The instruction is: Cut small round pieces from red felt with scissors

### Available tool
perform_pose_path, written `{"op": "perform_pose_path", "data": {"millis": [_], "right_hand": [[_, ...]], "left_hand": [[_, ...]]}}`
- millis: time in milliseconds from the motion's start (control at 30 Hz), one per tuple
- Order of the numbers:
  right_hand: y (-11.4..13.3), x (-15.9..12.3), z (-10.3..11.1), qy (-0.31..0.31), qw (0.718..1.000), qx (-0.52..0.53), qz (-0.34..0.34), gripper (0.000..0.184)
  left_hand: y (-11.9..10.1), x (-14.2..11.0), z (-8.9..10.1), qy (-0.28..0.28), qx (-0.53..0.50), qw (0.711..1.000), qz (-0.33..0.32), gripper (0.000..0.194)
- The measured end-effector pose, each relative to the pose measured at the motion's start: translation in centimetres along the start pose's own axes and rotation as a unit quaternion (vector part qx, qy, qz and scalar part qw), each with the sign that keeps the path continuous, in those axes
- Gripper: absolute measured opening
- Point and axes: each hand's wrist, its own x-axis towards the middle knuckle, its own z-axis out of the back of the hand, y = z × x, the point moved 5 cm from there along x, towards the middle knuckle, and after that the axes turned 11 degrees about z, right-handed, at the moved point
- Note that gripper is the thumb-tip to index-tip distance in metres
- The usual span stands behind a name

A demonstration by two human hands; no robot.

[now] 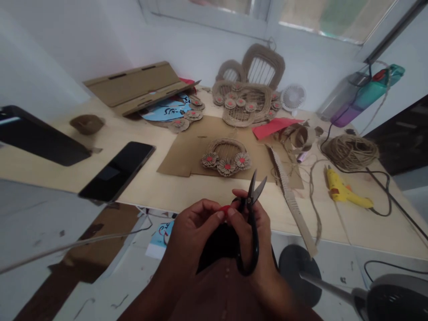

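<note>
My left hand (192, 229) is closed, its fingertips pinching a small red piece (224, 210) just off the table's front edge. My right hand (256, 236) touches the same red piece with its fingertips and is closed round black scissors (251, 223), whose slightly parted blades point up and away. In front of the hands a small woven cardboard basket (224, 156) with three brown flowers with red centres lies on a brown cardboard sheet (180, 158).
On the wooden table (160, 191) lie a black phone (117, 171), a yellow glue gun (344, 191), a coil of twine (351, 151), a corrugated strip (292, 200), red paper (272, 127), larger woven baskets (245, 100), a small white fan (293, 96) and a folded cardboard piece (140, 87).
</note>
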Motion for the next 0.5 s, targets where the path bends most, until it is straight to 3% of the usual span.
{"op": "perform_pose_path", "data": {"millis": [133, 300, 500], "right_hand": [[-0.1, -0.1, 0.0, 0.021, 1.000, -0.018, -0.005, 0.034], [0.8, -1.1, 0.0, 0.081, 0.992, -0.100, -0.003, 0.028], [0.2, -2.8, 0.5, 0.151, 0.978, -0.141, -0.031, 0.026]], "left_hand": [[-0.1, 0.4, 0.2, 0.001, -0.050, 0.999, -0.010, 0.013], [-0.7, 0.9, 0.9, -0.039, -0.130, 0.991, -0.015, 0.018], [-1.1, 0.6, 0.9, -0.073, -0.134, 0.988, -0.015, 0.017]]}}
